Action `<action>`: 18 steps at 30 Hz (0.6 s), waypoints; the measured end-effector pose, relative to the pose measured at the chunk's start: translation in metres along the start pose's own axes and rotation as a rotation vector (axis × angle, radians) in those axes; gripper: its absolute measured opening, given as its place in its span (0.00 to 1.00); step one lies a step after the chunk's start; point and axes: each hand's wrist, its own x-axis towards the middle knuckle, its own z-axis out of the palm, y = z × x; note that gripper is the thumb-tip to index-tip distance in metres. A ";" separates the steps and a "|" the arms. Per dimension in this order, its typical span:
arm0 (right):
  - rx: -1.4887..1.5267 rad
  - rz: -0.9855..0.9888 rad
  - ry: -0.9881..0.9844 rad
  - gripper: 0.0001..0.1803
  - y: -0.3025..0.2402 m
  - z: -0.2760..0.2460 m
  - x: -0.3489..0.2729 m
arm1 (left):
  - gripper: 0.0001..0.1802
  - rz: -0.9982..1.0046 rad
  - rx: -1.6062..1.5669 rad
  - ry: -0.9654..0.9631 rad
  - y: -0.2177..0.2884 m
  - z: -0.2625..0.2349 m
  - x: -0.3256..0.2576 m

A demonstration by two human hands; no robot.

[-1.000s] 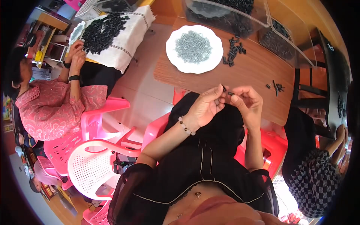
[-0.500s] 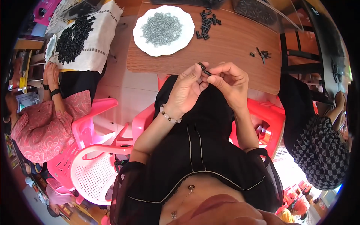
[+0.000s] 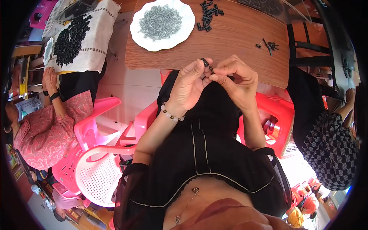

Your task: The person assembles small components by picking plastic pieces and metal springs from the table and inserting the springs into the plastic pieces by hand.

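Note:
My left hand point(image 3: 188, 85) is raised just off the table's near edge, its thumb and fingers closed on a small black tube-like part point(image 3: 205, 62). Facing it, my right hand point(image 3: 240, 79) pinches a smaller dark piece point(image 3: 211, 70) between thumb and forefinger. The two pieces are very close together; whether they touch I cannot tell. Beyond my hands, a white scalloped plate point(image 3: 188, 35) holds a heap of small clear pieces point(image 3: 160, 23). Black parts point(image 3: 208, 16) like the one I hold lie loose to the right of the plate.
On the brown table point(image 3: 230, 50) a few thin black pieces point(image 3: 271, 44) lie at the right. Farther back stands a clear tub point(image 3: 264, 5) of dark parts. At the left, a person in pink point(image 3: 46, 134) sits by a cloth point(image 3: 96, 34) bearing black parts. Another person point(image 3: 329, 149) sits at the right.
The small dark piece in my right hand now sits apart from, or at a steeper angle to, the black part. The table and plate have shifted slightly up and left in view.

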 end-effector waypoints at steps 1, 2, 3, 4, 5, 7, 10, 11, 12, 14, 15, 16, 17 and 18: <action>-0.042 -0.058 -0.014 0.08 0.002 -0.001 0.000 | 0.16 -0.003 0.000 0.001 0.000 -0.001 0.000; -0.084 -0.117 -0.029 0.09 0.003 -0.002 0.001 | 0.16 -0.006 0.014 -0.016 -0.001 -0.002 0.000; -0.084 -0.114 -0.028 0.09 0.004 -0.003 0.001 | 0.16 -0.008 0.028 -0.033 -0.001 -0.003 0.000; -0.114 -0.130 -0.039 0.08 0.004 -0.004 0.001 | 0.16 -0.010 0.028 -0.032 -0.001 -0.003 0.000; -0.144 -0.146 -0.051 0.08 0.004 -0.005 0.001 | 0.15 0.008 0.041 -0.022 -0.002 -0.002 0.000; -0.131 -0.119 -0.031 0.08 0.003 -0.003 0.001 | 0.15 0.023 0.055 -0.013 -0.003 -0.002 0.000; -0.123 -0.094 -0.015 0.07 0.003 -0.003 0.000 | 0.14 0.044 0.088 -0.015 -0.003 -0.003 0.001; -0.128 -0.097 -0.018 0.07 0.003 -0.003 0.000 | 0.14 0.050 0.093 -0.015 -0.003 -0.003 0.001; -0.128 -0.095 -0.017 0.07 0.003 -0.004 0.000 | 0.13 0.055 0.098 -0.016 -0.003 -0.002 0.001; -0.113 -0.074 -0.009 0.07 0.004 -0.004 -0.001 | 0.13 0.067 0.109 0.008 -0.004 0.000 0.001; -0.112 -0.073 -0.009 0.07 0.004 -0.003 -0.002 | 0.13 0.082 0.119 0.032 -0.004 0.000 0.000; -0.088 -0.052 0.002 0.07 0.003 -0.002 -0.002 | 0.13 0.081 0.120 0.032 -0.004 0.000 0.000; -0.063 -0.031 0.012 0.07 0.003 -0.001 -0.003 | 0.13 0.100 0.153 0.007 -0.003 0.000 0.000; -0.064 -0.030 0.013 0.07 0.003 -0.001 -0.004 | 0.13 0.119 0.185 -0.019 -0.003 0.000 0.000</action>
